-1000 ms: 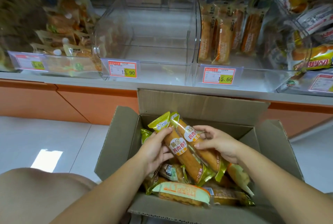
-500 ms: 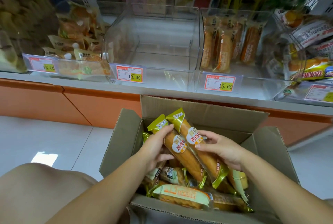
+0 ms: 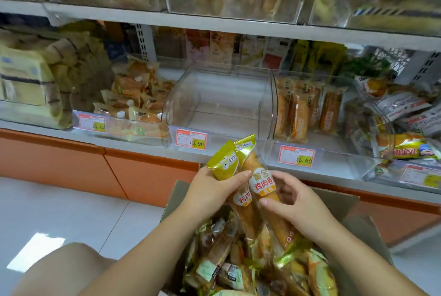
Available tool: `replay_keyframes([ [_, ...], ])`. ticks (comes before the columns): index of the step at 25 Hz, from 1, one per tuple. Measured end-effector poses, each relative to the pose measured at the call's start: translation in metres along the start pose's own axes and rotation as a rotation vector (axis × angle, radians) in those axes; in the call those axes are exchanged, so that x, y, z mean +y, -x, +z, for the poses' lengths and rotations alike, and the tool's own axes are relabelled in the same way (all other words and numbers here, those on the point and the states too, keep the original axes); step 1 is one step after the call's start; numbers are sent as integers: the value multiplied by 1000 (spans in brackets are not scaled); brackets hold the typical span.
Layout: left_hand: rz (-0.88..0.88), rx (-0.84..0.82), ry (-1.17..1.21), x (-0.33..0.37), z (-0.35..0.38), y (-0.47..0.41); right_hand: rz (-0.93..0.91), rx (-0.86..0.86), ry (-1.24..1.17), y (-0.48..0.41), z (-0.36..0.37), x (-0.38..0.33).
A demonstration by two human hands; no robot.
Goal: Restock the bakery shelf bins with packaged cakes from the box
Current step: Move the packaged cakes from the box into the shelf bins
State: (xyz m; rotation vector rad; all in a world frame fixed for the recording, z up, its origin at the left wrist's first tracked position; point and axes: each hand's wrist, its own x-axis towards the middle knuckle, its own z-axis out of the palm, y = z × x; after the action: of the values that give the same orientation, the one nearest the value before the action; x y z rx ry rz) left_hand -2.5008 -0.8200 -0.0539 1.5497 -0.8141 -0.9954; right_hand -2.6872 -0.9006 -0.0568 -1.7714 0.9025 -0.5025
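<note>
Two packaged cakes held over the box, just before the empty bin.

The left hand (image 3: 210,190) has its fingers (image 3: 237,176) curled round the left cake pack (image 3: 224,164) near its green top. The right hand (image 3: 296,205) pinches the right cake pack (image 3: 261,183) at the middle, between thumb and fingers. Both packs touch side by side above the open box (image 3: 334,202), which holds many more packs. Their long axis runs from near and low to far and high, and the green ends point at the shelf. The empty bin (image 3: 222,109), with the price tag (image 3: 191,139) at its front, lies farther away, higher and a little to the left. The left hand is nearer to its opening. In my judgement the packs must go forward and up over the front wall, and perhaps be turned to lie flat.
</note>
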Motion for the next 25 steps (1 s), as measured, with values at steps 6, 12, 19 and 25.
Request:
replay_keyframes([
  [6,203,167,-122,63,-56,-32,-67,23,217,-52,-6,-114],
  [12,274,509,-263,79,-118,-71,-6,40,689,-203,16,-178],
  [19,332,536,-273,77,-137,-97,24,-172,1178,-347,24,-103],
  [25,361,525,-277,71,-136,-106,-23,-11,1166,-371,33,-54],
])
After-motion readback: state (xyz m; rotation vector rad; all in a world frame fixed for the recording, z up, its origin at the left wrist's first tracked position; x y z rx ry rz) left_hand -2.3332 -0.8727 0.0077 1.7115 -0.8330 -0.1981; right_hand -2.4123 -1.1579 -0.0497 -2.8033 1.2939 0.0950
